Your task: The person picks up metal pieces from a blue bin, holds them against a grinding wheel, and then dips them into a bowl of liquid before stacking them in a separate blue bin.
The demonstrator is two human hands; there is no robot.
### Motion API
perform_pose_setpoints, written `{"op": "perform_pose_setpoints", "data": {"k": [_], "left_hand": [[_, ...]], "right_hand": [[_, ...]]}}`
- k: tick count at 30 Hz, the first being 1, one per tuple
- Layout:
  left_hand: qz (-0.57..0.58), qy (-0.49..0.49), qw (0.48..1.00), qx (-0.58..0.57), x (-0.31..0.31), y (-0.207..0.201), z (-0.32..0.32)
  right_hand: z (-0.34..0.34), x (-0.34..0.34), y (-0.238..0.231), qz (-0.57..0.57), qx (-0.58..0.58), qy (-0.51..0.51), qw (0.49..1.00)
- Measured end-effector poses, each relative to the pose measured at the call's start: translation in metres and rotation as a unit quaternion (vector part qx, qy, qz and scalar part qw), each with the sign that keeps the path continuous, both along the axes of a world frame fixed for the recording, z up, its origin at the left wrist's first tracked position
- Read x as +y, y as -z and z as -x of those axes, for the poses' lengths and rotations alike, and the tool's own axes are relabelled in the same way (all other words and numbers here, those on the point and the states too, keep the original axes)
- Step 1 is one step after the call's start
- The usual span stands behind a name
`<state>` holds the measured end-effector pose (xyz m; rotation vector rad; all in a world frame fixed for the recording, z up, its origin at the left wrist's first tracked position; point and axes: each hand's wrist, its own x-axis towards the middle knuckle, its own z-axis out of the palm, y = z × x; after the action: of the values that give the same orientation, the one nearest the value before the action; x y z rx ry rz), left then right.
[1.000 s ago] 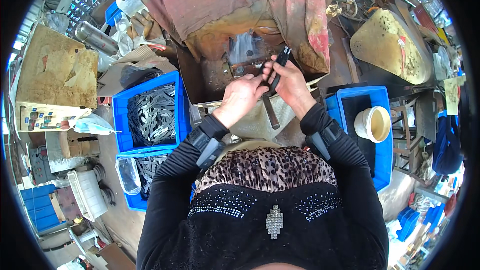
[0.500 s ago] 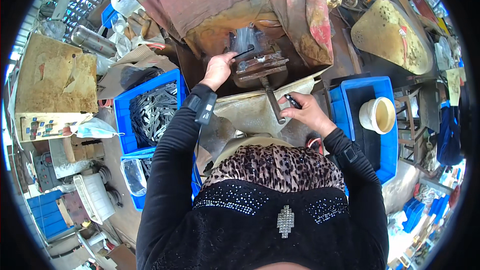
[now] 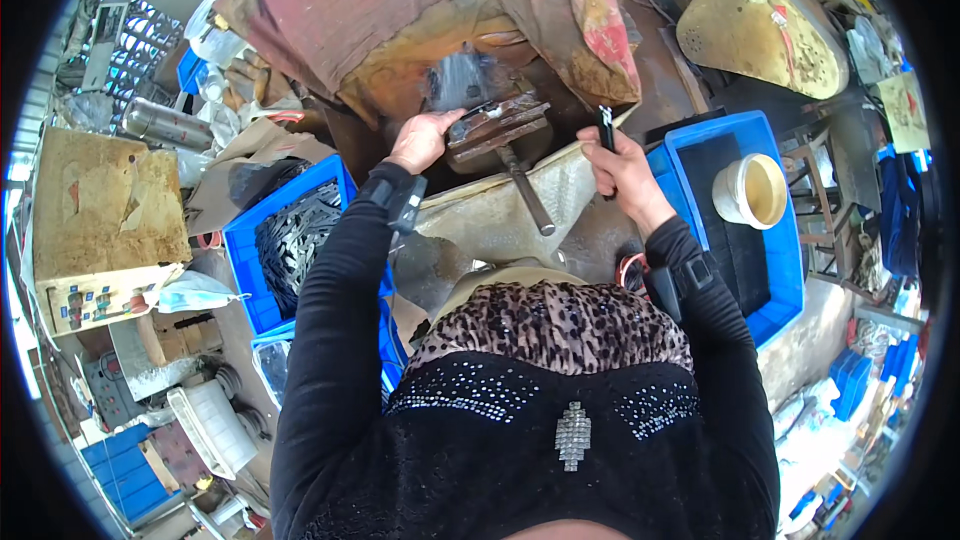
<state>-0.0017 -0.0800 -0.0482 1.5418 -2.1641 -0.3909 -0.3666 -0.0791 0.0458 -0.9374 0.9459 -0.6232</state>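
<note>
A small black rod-shaped tool (image 3: 605, 126) is gripped upright in the closed fingers of the right hand (image 3: 622, 168). The left hand (image 3: 420, 138) is laid, fingers curled, against the rusty metal press block (image 3: 497, 126), beside the blue plastic crate of dark metal parts (image 3: 295, 236).

Even daylight, soft shadows, no glare. Heavy fisheye bend, black vignette at rim; slight blur at top centre.

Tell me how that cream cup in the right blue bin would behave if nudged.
The cream cup looks open-topped, upright and apparently empty, so probably light and apt to tip or slide. It stands on a dark flat sheet in the blue bin, whose walls would likely stop it.
</note>
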Motion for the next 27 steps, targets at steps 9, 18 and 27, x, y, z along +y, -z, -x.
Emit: {"op": "perform_pose_setpoints", "data": {"k": [9, 18, 27], "left_hand": [[-0.056, -0.033, 0.997, -0.041, 0.010, -0.026, 0.003], [0.129, -0.021, 0.990, -0.059, 0.076, -0.101, 0.073], [0.087, 0.210, 0.972, -0.052, 0.081, -0.084, 0.131]], "right_hand": [[-0.004, -0.024, -0.004, -0.046, -0.205, -0.011, 0.978], [-0.027, -0.069, 0.017, 0.070, -0.145, 0.114, 0.980], [-0.056, -0.086, 0.050, 0.176, 0.031, 0.120, 0.977]]}}
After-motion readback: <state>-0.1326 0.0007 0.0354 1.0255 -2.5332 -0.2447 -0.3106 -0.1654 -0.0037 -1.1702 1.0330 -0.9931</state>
